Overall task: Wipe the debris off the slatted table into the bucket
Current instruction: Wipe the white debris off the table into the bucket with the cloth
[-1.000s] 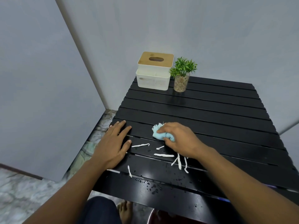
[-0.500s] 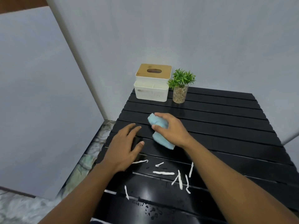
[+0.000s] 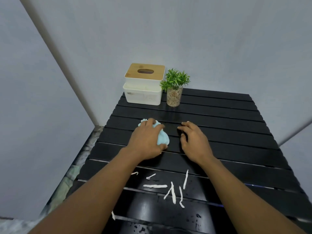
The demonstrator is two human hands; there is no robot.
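Debris (image 3: 170, 188) lies nearer the person than both hands, left hand (image 3: 146, 141) gripping the cloth (image 3: 163, 139) (right hand (image 3: 194, 141) loosely open, empty).

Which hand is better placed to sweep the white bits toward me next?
Probably the left hand: it grips the cloth on the table, just beyond the white bits, so it could drag straight back over them. The right hand rests empty beside it.

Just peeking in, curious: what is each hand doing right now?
Left hand: closed on the light blue cloth, pressed to the slatted table.
Right hand: empty, fingers loosely curled, resting on the table.
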